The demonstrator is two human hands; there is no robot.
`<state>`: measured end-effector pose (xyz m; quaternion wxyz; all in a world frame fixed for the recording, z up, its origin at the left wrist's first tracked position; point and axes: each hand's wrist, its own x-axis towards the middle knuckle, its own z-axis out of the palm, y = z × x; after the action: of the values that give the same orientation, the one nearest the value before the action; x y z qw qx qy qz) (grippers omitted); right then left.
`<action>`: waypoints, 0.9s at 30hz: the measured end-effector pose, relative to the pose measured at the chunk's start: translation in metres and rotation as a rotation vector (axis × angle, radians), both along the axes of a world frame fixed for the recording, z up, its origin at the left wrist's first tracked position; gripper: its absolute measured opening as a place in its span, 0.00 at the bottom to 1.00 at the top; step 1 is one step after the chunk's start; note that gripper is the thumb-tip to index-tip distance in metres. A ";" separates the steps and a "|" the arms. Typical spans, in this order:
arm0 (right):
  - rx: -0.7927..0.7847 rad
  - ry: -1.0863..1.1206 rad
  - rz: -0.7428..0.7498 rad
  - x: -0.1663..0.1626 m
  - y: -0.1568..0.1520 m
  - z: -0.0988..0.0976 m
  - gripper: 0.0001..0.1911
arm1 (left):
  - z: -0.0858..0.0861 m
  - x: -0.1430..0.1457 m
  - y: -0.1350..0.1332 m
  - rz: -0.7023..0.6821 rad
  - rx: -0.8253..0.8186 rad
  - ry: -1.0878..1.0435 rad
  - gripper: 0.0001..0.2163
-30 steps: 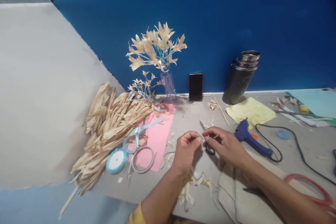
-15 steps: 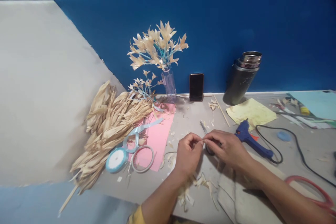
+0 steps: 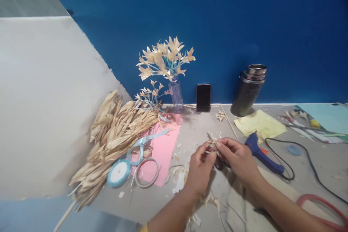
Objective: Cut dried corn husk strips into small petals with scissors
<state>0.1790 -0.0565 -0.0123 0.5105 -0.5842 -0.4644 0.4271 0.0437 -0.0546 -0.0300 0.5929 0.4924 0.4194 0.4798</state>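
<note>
At the middle of the table (image 3: 195, 130) we have both hands close together; our left hand (image 3: 199, 168) and right hand (image 3: 237, 159) pinch a small pale husk piece (image 3: 211, 144) between thumbs and fingertips, fingers closed on it, just above the grey surface. Compared with a second ago, the hands have drawn nearer to us and sit a little lower in view, the left wrist turned so the fingers point up; the piece is still held between them, so we judge the shaping is ongoing. Scissors (image 3: 217, 159) lie under the right hand; the blue glue gun (image 3: 261, 150) rests just beside it; the husk pile (image 3: 114, 137), ribbon spool (image 3: 119, 172) and vase of flowers (image 3: 175, 94) stay put at the left.
</note>
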 end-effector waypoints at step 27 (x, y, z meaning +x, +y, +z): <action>0.096 0.041 0.052 -0.011 -0.008 -0.003 0.15 | 0.005 0.026 -0.007 0.062 -0.365 -0.603 0.23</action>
<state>0.1682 -0.0643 -0.0148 0.5360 -0.5379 -0.4889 0.4293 0.0701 -0.0614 -0.0246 0.7535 0.2015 0.3192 0.5383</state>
